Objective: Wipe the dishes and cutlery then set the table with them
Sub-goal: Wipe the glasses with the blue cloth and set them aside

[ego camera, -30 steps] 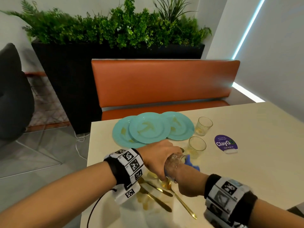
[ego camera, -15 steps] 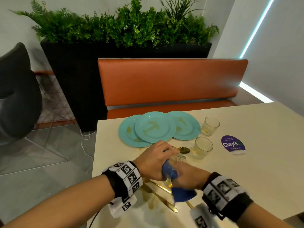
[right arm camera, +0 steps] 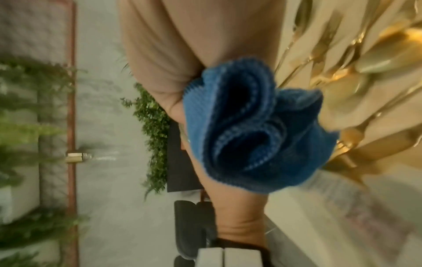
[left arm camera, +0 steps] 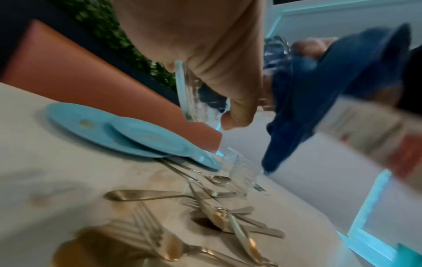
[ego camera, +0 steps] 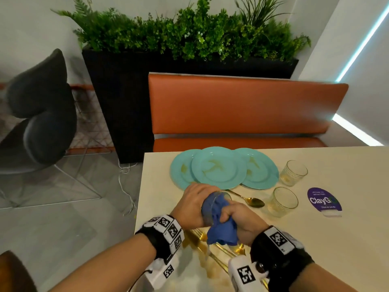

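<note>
Tilted clear glass (ego camera: 212, 204) stuffed with blue cloth (ego camera: 221, 224)

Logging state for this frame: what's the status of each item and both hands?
left hand: grips held glass
held glass: lifted, cloth stuffed inside
right hand: grips blue cloth
plates: three, overlapping, stained
two glasses: upright, on table
gold cutlery: piled on table
</note>
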A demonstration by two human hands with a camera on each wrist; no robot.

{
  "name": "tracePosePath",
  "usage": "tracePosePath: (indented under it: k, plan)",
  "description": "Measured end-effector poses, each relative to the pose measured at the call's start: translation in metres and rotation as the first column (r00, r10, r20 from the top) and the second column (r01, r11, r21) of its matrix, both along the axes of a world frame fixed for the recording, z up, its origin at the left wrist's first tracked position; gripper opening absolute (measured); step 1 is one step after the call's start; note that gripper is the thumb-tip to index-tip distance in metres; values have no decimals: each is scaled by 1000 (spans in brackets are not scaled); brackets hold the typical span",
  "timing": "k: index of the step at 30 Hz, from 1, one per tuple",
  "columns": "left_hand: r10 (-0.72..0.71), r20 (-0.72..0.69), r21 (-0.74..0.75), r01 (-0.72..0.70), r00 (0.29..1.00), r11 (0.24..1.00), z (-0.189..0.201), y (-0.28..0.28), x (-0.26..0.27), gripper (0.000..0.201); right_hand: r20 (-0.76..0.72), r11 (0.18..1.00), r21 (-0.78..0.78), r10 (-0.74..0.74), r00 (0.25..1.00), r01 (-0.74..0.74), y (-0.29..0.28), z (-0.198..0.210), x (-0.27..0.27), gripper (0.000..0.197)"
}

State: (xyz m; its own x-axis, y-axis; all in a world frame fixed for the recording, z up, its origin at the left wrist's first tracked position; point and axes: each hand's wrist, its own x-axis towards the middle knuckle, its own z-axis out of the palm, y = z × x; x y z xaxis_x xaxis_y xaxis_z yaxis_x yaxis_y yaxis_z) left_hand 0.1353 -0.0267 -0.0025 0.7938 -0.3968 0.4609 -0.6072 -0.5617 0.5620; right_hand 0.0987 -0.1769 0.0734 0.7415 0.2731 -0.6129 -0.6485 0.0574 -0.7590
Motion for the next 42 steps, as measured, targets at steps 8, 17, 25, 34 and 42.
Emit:
tracePosePath:
  k: [8,17,25,34,42]
  plan:
    - [238,-535,-211,-401,810,891,-41,71,9,97,31,975,151,-167,985,161,-31,18,51,60]
    - [373,-671,-130,-598,640,791,-64,96,19,108,-81,982,-9,-191,978,191,-5,-3,70,19]
    - [338,-810,-143,-721,479,678,-58,104,61,107,-129,982,-28,-190,973,187,2,-24,70,13]
    - [636,-737,310,-724,226,616,-45,100,91,139,-130,971,-36,-241,962,238,-25,-28,47,15]
    - [636,-497,-36,-746,591,665,-34,-3,24,109,-153,924,-75,-381,912,374,-99,-14,20,23]
